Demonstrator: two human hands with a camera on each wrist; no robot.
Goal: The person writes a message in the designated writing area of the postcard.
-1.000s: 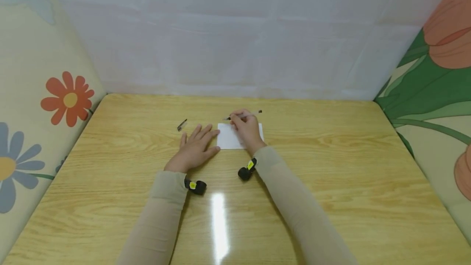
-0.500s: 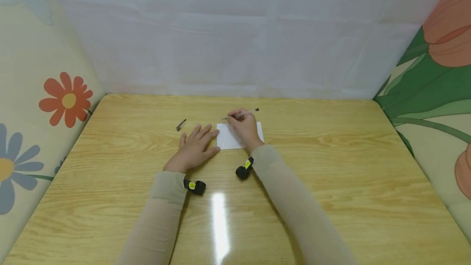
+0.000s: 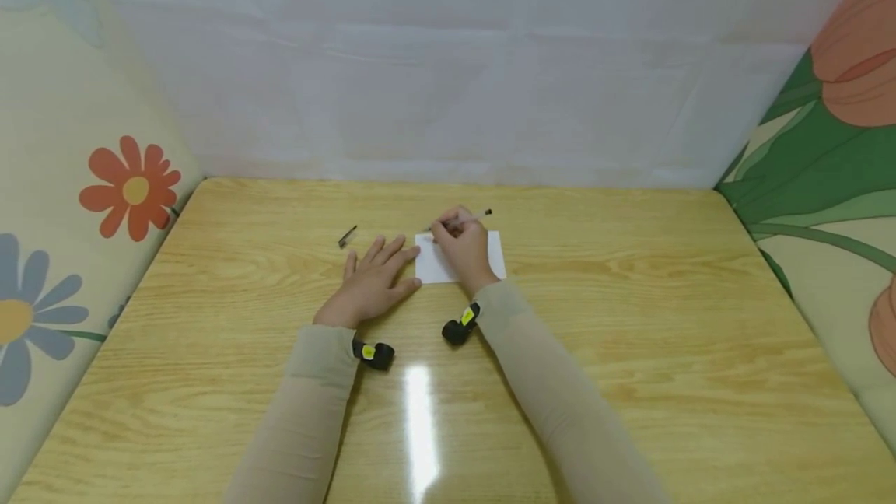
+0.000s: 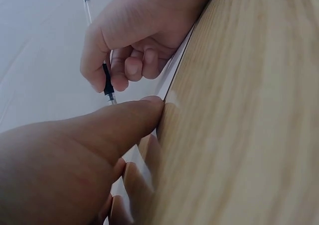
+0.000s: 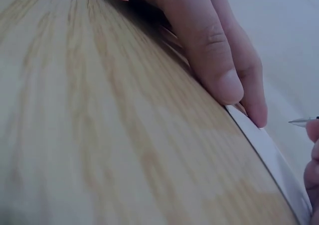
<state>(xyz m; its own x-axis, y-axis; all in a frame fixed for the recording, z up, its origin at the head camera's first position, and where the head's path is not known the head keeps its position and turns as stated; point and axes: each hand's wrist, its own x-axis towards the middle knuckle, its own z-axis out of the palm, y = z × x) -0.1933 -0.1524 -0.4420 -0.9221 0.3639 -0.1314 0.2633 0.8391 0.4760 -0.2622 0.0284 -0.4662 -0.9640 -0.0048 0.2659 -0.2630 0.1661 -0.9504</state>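
Observation:
A small white sheet of paper (image 3: pixel 432 263) lies on the wooden table. My left hand (image 3: pixel 371 282) is spread flat to its left, with the thumb and a fingertip touching the paper's left edge. Over the paper, my right hand (image 3: pixel 465 247) pinches a clear-barrelled pen (image 3: pixel 481 215) with a dark grip, which also shows in the left wrist view as a pen (image 4: pixel 107 80). Its tip points left near the paper's top edge; in the right wrist view the pen tip (image 5: pixel 299 122) appears raised off the sheet. The right hand hides part of the paper.
A pen cap (image 3: pixel 347 237) with a dark clip lies on the table (image 3: pixel 630 294), beyond the left fingers. White cloth (image 3: pixel 448 61) hangs behind the table's far edge. Flower-patterned panels (image 3: pixel 42 177) stand along both sides. Each wrist wears a small black camera (image 3: pixel 381 356).
My right hand has shifted slightly left with the pen, the wrist turning a little. My left hand stays at the paper's edge.

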